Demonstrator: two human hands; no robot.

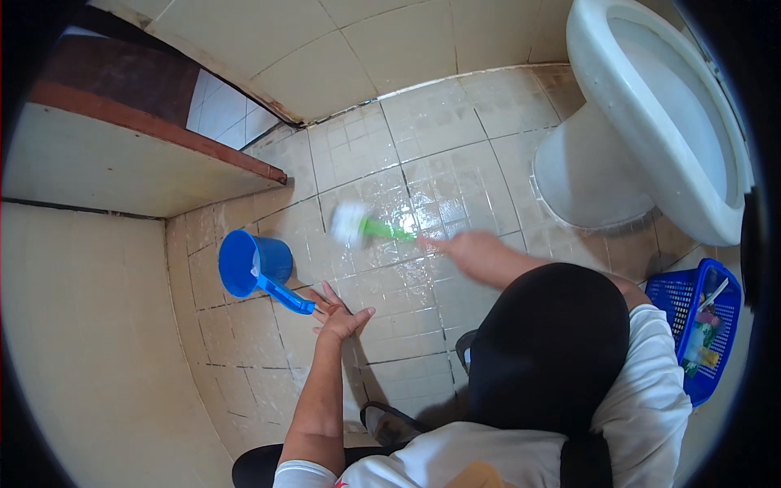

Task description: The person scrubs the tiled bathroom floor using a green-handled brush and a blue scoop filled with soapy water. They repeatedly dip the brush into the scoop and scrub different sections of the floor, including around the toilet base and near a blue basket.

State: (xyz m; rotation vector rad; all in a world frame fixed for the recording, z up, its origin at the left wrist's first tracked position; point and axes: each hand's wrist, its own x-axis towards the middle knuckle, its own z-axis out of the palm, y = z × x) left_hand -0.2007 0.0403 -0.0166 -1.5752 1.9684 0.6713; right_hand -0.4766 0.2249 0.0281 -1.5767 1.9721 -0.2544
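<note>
Your right hand (476, 254) has its fingers clamped on the green handle of a brush (389, 231). The brush's white head is blurry, over the wet tile floor (407, 325). Your left hand (340, 322) has its fingers spread apart, just beside the handle of the blue dipper (278, 254); you can't tell if they touch. A white toilet (598, 171) stands to the right.

One green-handled brush (384, 230), white head (350, 224) blurred, gripped in the right hand (473, 252); wet tiles (472, 183) beneath. One blue dipper (277, 259), handle (286, 297) beside the left hand (342, 324), which I see splayed. One white toilet (622, 150). One blue basket (674, 302).
</note>
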